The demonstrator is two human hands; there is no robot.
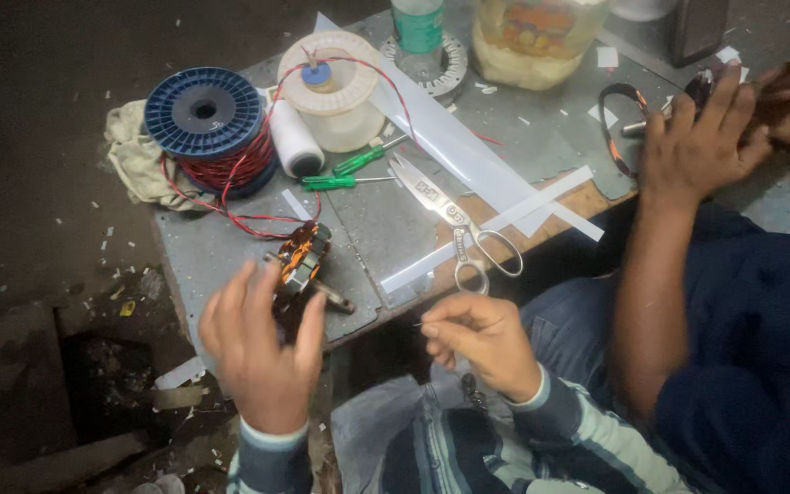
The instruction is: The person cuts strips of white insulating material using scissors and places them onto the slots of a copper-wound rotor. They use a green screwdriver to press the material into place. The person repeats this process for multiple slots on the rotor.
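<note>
Our left hand [262, 352] is spread, fingers just touching the copper-wound armature [304, 259] at the near edge of the surface [221, 256] — our right hand [482, 338] pinches a thin wire, barely visible. Scissors [457, 222] lie just beyond.

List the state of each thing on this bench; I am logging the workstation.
Left hand: open, fingers spread beside the rotor.
Right hand: pinched on a thin wire.
Rotor: lying on the bench, partly wound.
Scissors: lying slightly open.
Blue spool: upright, red wire trailing loose.
Screwdrivers: lying flat.
</note>
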